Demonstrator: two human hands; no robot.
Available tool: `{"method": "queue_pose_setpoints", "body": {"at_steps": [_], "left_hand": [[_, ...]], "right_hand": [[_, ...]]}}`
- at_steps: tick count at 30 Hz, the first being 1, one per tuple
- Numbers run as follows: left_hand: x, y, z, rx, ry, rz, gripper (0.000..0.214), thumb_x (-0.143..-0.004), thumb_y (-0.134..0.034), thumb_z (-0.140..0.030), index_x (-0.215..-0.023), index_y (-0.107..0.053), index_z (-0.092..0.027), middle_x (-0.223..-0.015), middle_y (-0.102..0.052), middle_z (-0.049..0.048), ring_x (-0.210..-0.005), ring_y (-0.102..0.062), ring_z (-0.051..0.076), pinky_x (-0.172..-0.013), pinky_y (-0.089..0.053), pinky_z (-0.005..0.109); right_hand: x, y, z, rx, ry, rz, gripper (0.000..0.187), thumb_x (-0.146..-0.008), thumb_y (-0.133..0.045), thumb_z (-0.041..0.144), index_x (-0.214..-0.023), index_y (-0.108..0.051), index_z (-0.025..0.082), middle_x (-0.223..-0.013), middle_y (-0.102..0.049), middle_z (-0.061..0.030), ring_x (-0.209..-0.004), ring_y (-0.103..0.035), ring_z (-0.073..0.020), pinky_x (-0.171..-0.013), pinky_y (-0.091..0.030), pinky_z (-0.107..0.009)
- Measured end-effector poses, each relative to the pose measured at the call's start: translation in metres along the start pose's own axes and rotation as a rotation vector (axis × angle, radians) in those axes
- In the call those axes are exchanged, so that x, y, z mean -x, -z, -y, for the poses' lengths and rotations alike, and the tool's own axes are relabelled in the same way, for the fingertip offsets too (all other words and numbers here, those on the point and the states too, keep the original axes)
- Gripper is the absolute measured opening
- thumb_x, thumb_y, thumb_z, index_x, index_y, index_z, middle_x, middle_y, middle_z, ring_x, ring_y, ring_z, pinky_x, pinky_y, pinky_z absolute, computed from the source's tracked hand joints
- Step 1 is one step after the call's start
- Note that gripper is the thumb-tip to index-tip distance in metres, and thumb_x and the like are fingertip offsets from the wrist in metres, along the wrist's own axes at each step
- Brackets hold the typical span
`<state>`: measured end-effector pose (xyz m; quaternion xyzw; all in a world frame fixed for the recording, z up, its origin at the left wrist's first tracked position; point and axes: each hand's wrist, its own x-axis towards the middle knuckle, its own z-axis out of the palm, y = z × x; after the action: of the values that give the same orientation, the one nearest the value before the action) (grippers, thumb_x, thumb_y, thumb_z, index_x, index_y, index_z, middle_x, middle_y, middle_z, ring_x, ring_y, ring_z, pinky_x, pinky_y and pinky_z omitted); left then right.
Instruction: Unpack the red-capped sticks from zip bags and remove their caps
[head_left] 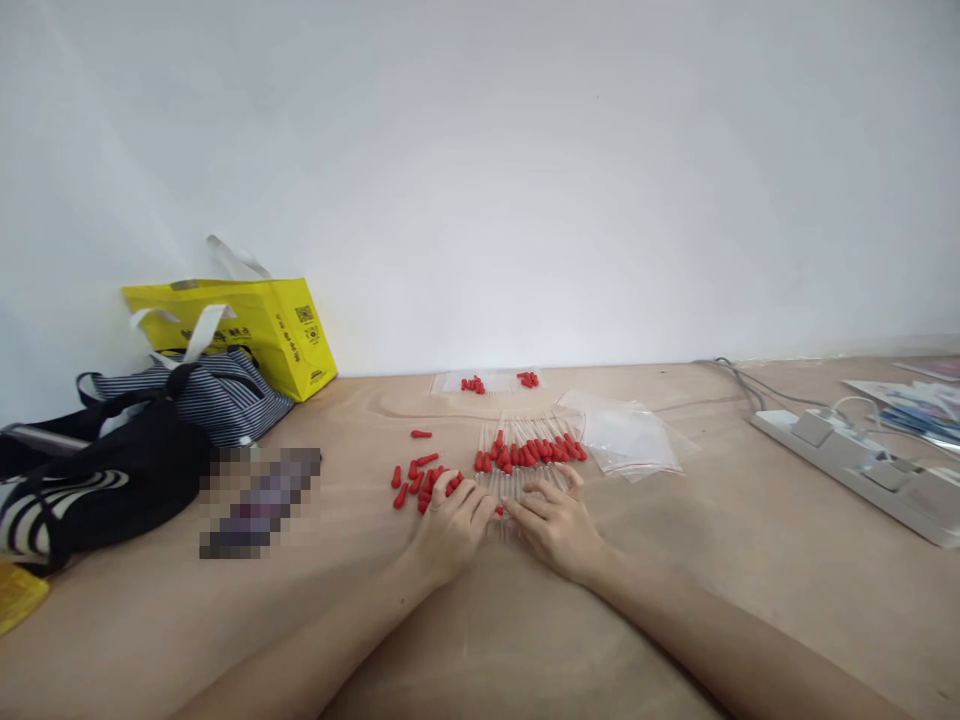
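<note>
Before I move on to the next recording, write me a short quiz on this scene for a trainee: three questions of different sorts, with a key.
1. Which of the person's hands is nearer the loose red bulbs scattered on the table?
2. True or false: the white power strip lies to the right of the clear plastic bags.
3. What colour is the upright bag with white handles against the wall? A) red; B) yellow; C) green.

Key:
1. The left hand.
2. True.
3. B.
</note>
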<state>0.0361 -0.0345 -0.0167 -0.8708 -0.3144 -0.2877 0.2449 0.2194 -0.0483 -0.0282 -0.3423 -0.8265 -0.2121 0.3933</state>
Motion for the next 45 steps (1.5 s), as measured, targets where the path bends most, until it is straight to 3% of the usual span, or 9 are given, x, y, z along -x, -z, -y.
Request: {"method": "queue_pose_setpoints", "body": {"at_steps": [4, 7, 18, 32, 35, 38, 41, 45], "left_hand": [[0.005, 0.003, 0.0, 0.129, 0.067, -0.041, 0.019, -0.085, -0.042, -0.031, -0.087, -0.057, -0.02, -0.085, -0.064, 0.0022, -0.086, -0.055, 0.018, -0.09, -0.023, 0.042], [0.008, 0.008, 0.001, 0.211, 0.099, -0.022, 0.018, -0.085, -0.043, -0.031, -0.087, -0.06, -0.024, -0.094, -0.064, 0.0012, -0.094, -0.054, 0.019, -0.093, -0.019, 0.044], [0.01, 0.02, -0.003, 0.317, 0.102, 0.012, 0.017, -0.081, -0.045, -0.019, -0.07, -0.058, -0.02, -0.08, -0.062, 0.0, -0.084, -0.052, 0.016, -0.087, -0.026, 0.04], [0.012, 0.018, -0.002, 0.346, 0.053, -0.055, 0.018, -0.082, -0.043, -0.015, -0.069, -0.054, -0.02, -0.071, -0.063, -0.0032, -0.073, -0.05, 0.014, -0.086, -0.026, 0.042], [0.014, 0.023, 0.005, 0.325, 0.092, -0.071, 0.02, -0.082, -0.041, -0.013, -0.068, -0.054, -0.02, -0.07, -0.062, -0.0022, -0.074, -0.05, 0.015, -0.083, -0.028, 0.04], [0.018, 0.028, 0.01, 0.27, 0.142, -0.097, 0.018, -0.082, -0.043, -0.015, -0.071, -0.056, -0.02, -0.071, -0.061, -0.0006, -0.075, -0.05, 0.016, -0.079, -0.032, 0.038], [0.021, 0.027, 0.012, 0.267, 0.152, -0.094, 0.014, -0.083, -0.045, -0.02, -0.08, -0.059, -0.021, -0.076, -0.058, 0.0015, -0.076, -0.051, 0.015, -0.074, -0.039, 0.033], [0.022, 0.021, 0.029, 0.291, 0.37, -0.137, 0.021, -0.084, -0.04, -0.022, -0.093, -0.058, -0.019, -0.08, -0.053, 0.0037, -0.076, -0.053, 0.014, -0.068, -0.045, 0.027]], "right_hand": [[0.002, -0.005, 0.001, 0.019, 0.004, 0.023, 0.016, -0.083, -0.044, 0.016, -0.086, -0.059, 0.02, -0.058, -0.056, 0.0027, -0.067, -0.047, -0.0115, -0.091, -0.017, -0.04], [0.001, -0.003, 0.003, 0.016, 0.031, 0.028, 0.016, -0.083, -0.043, 0.017, -0.084, -0.059, 0.02, -0.057, -0.054, 0.0026, -0.065, -0.045, -0.0111, -0.09, -0.017, -0.04], [-0.003, 0.006, 0.006, -0.087, 0.075, 0.029, 0.02, -0.084, -0.039, 0.017, -0.073, -0.056, 0.019, -0.052, -0.051, 0.004, -0.064, -0.041, -0.0107, -0.084, -0.017, -0.037], [-0.001, 0.009, 0.005, -0.101, 0.093, 0.017, 0.017, -0.082, -0.043, 0.017, -0.074, -0.057, 0.018, -0.051, -0.049, 0.0043, -0.064, -0.043, -0.0112, -0.079, -0.019, -0.036], [0.004, 0.013, -0.003, -0.088, 0.023, 0.004, 0.018, -0.083, -0.043, 0.017, -0.072, -0.057, 0.018, -0.051, -0.049, 0.0034, -0.064, -0.043, -0.0119, -0.079, -0.02, -0.037], [0.008, 0.014, -0.011, -0.064, -0.104, 0.0, 0.017, -0.083, -0.043, 0.019, -0.077, -0.059, 0.018, -0.055, -0.052, 0.0015, -0.064, -0.043, -0.0128, -0.075, -0.023, -0.035], [0.008, 0.009, -0.013, -0.077, -0.134, 0.072, 0.02, -0.084, -0.041, 0.017, -0.09, -0.06, 0.018, -0.062, -0.054, -0.0008, -0.062, -0.043, -0.0127, -0.066, -0.026, -0.03], [0.007, -0.001, -0.01, -0.13, -0.19, 0.164, 0.038, -0.08, -0.035, 0.007, -0.116, -0.047, 0.013, -0.082, -0.056, -0.0069, -0.072, -0.048, -0.0149, -0.064, -0.032, -0.028]]}}
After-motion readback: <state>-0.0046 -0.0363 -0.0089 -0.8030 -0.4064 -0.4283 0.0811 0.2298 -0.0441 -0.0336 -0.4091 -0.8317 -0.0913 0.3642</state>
